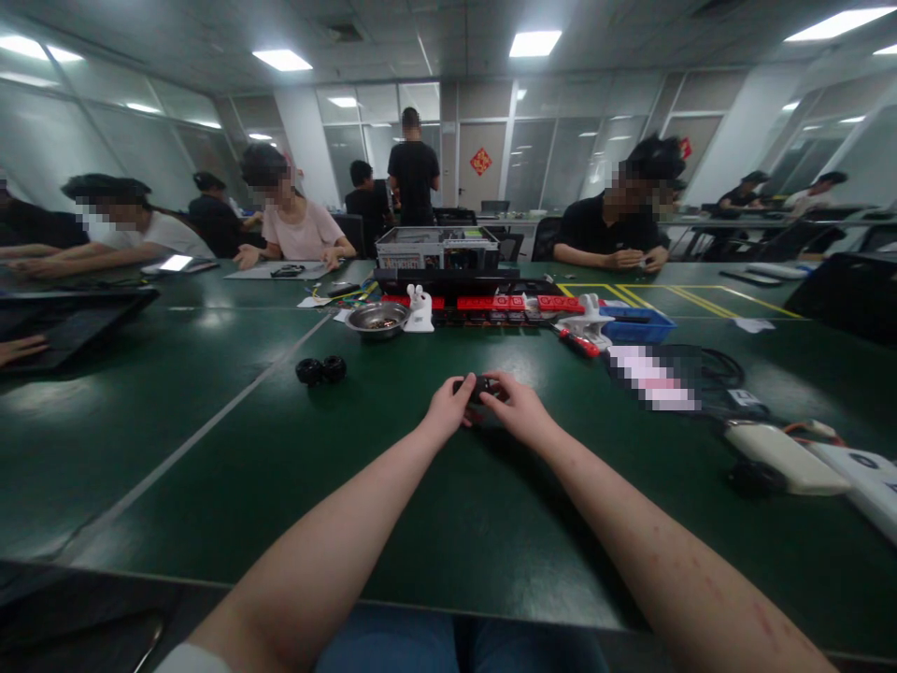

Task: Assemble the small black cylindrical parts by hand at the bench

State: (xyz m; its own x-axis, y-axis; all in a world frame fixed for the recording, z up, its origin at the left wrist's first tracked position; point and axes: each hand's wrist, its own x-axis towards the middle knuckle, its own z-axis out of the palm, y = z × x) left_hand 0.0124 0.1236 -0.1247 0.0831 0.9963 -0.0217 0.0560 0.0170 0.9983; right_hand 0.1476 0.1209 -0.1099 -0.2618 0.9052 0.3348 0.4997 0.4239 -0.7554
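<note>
A small black toy wheel, partly hidden by my fingers, is held just above the green table, straight ahead of me. My left hand is closed on its left side, the thumb lying along it. From the right, the bent fingers of my right hand grip the same wheel. Off to the left, two knobby black wheels stand side by side on the tabletop, apart from both hands.
Beyond my hands are a metal bowl of small parts, a white plastic stand, a red-handled tool and a blue bin. A cream-coloured shell with a black wheel lies right. Co-workers sit across the green table.
</note>
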